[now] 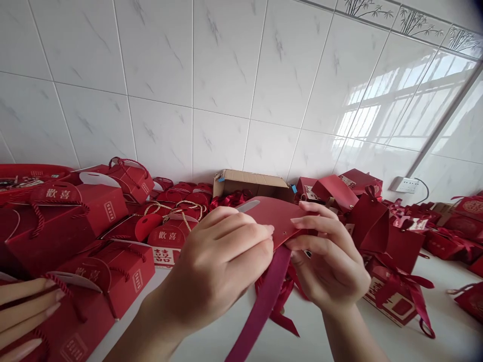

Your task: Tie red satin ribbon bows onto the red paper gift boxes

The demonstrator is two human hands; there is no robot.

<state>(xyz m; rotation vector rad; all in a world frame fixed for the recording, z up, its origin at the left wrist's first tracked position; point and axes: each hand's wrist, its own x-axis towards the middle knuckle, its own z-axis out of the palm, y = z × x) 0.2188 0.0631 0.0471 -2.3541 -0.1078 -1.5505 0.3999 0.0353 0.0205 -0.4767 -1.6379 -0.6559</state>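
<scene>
Between my two hands, raised above the white table, is a red paper gift box [277,213] with a small hole near its lower edge. My left hand [221,261] is closed on its left side, with a pale, narrow strip [248,205] showing above the knuckles. Around the right side curl the fingers of my right hand [330,256], the thumb below. A dark red ribbon [262,306] hangs down from under the box; where it meets the box is hidden by my fingers. More red ribbon [285,294] shows behind it.
Red handled boxes [101,211] crowd the left, where another person's hand [26,306] rests on one. An open cardboard box [251,181] stands by the tiled wall. Ribboned red boxes [392,291] fill the right. A power strip [405,185] is on the wall.
</scene>
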